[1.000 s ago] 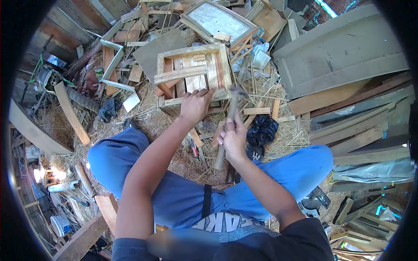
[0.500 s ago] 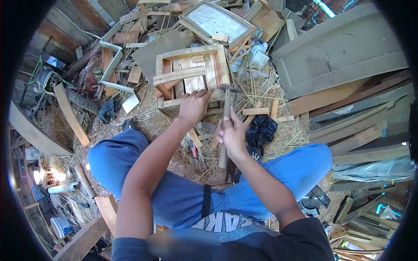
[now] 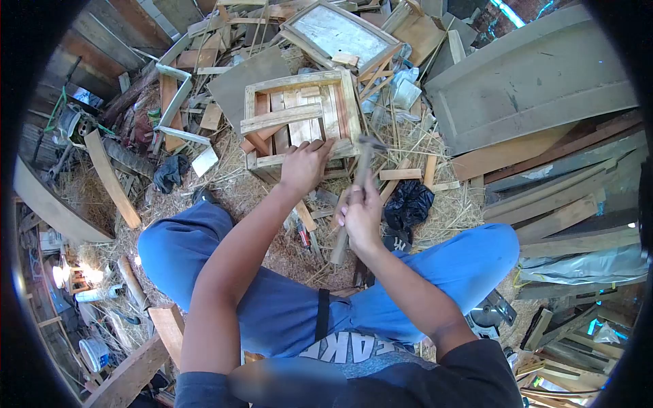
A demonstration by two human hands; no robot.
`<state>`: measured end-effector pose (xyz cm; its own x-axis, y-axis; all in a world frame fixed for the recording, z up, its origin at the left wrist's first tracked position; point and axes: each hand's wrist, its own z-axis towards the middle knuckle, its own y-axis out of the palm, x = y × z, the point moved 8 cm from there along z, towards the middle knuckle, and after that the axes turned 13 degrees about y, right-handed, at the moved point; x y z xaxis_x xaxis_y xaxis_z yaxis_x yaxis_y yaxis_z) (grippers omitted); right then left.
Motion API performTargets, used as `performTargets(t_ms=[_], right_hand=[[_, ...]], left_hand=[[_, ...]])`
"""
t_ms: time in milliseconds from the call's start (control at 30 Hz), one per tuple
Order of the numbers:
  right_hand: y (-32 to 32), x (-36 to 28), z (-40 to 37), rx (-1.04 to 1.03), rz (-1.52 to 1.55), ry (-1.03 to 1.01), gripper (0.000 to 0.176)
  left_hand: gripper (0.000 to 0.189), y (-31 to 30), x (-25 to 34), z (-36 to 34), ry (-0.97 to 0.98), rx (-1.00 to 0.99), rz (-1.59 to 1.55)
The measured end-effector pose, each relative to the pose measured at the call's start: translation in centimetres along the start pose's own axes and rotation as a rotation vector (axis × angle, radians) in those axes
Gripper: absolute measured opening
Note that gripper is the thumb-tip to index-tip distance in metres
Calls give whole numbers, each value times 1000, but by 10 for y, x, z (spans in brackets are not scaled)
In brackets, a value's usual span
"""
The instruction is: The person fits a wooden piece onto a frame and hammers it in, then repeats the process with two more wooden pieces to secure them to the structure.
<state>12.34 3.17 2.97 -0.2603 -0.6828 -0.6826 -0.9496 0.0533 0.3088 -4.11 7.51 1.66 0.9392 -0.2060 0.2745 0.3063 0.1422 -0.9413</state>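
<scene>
A wooden box-like frame (image 3: 265, 87) of pale, weathered rails stands on the ground in front of me, with slats inside it. My left hand (image 3: 306, 165) lies over its near rail, fingers bent around the edge. Any small item under those fingertips is hidden. Just right of the frame, my right hand (image 3: 362, 212) is closed around the wooden handle of a hammer (image 3: 339, 251). The hammer's metal head is up beside the frame's near right corner, slightly blurred and apart from the wood.
A white-panelled wooden frame (image 3: 340, 37) lies behind among scrap wood. On the right, a large grey panel (image 3: 530, 88) leans over stacked boards (image 3: 558, 217). A black plastic bag (image 3: 408, 204) lies near my right knee. Straw and shavings cover the ground.
The hammer has tilted, its head shifting right and its handle's lower end left, as my right hand turned. My left hand and the wooden frame stay nearly in place.
</scene>
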Motion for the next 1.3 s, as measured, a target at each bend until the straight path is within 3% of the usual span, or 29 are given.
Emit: performTargets(t_ms=[67, 200, 267, 500, 700, 733, 767, 833, 933, 1033, 1300], right_hand=[[5, 0, 3, -78, -149, 85, 54], [0, -1, -1, 17, -5, 13, 54], [5, 4, 10, -144, -152, 88, 55], [-12, -13, 10, -28, -74, 23, 55], [-23, -79, 2, -101, -604, -194, 67], [-25, -94, -1, -127, -763, -190, 67], [-30, -108, 9, -151, -1084, -518, 66], [-29, -131, -2, -202, -1330, -872, 64], [-37, -133, -4, -234, -1534, -783, 61], [-44, -124, 2, -228, -1586, -853, 60], [-50, -119, 12, -215, -1524, -791, 61]], left_hand=[[46, -3, 2, 2, 8, 2, 22], [47, -1, 0, 1, -2, 16, -8], [46, -3, 2, 3, -9, -22, 22], [42, -9, 3, 1, 10, 32, 11], [37, -11, 1, 7, 83, -27, -10], [35, -19, 6, 11, 92, -131, 79], [34, -21, 8, 12, 100, -235, 170], [34, -22, 9, 14, 121, -210, 232], [31, -23, 19, 14, 186, -241, 355], [26, -26, 24, 11, 243, -159, 386], [15, -37, 22, 11, 198, -58, 275]])
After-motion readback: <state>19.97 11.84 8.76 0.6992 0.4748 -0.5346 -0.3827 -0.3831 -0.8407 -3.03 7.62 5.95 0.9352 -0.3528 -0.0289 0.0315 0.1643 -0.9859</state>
